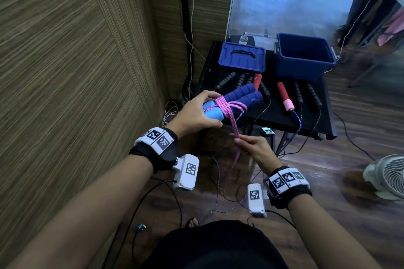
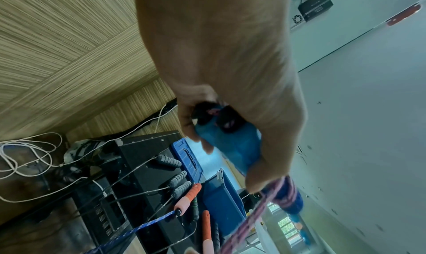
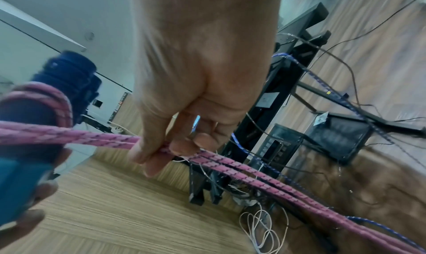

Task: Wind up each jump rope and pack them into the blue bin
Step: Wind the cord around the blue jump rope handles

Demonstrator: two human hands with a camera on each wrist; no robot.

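Squinting at the wrist views doesn't help much: both are blurry and mostly filled by the back of each hand, so the fingers are half hidden. From the head view, the left hand point(image 1: 195, 113) grips the two ribbed dark-blue foam handles with light-blue ends point(image 1: 238, 98), fingers curled round the light-blue part. The pink braided jump rope point(image 1: 227, 107) is wound a few turns around the handles, and two strands run down to the right hand point(image 1: 254, 148), which pinches them between thumb and fingertips. Below that hand the pink strands trail toward the floor and get hard to follow against the dark wood.

The open blue plastic bin point(image 1: 303, 59) sits at the far right of the black table point(image 1: 273, 113); its inside is in shadow. Its blue lid with a handle point(image 1: 242, 57) lies just left of it. In front, several black ribbed-handled ropes point(image 1: 225, 81) and a red-and-pink-handled rope point(image 1: 285, 96) lie on the table, partly blocked by the held bundle. Cables hang off the front edge. A white fan point(image 1: 389, 176) is cut off at the right edge.
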